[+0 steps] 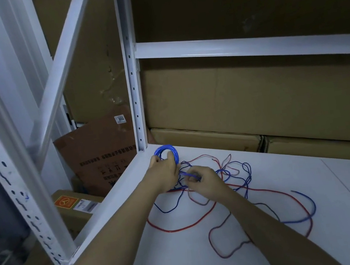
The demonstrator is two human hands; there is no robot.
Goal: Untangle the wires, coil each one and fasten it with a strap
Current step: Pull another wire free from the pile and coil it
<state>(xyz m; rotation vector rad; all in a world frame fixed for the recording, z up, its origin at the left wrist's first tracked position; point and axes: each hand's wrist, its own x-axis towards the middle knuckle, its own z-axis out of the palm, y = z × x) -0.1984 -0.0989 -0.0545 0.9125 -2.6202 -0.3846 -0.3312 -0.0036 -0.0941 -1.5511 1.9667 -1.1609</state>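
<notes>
A blue wire coil (165, 150) stands upright near the shelf's back left corner, and my left hand (165, 170) grips its lower part. My right hand (205, 180) pinches a blue wire strand (188, 174) just right of the coil. Below and to the right, a tangle of red wires (182, 228), thin dark blue wires (247, 176) and a thicker blue wire (308, 203) lies spread over the white shelf board (274, 252). No strap is visible.
A white upright post (133, 82) and a crossbeam (247, 47) frame the shelf. Cardboard boxes (255, 104) stand behind it. More boxes (99, 155) lie on the floor beyond the shelf's left edge.
</notes>
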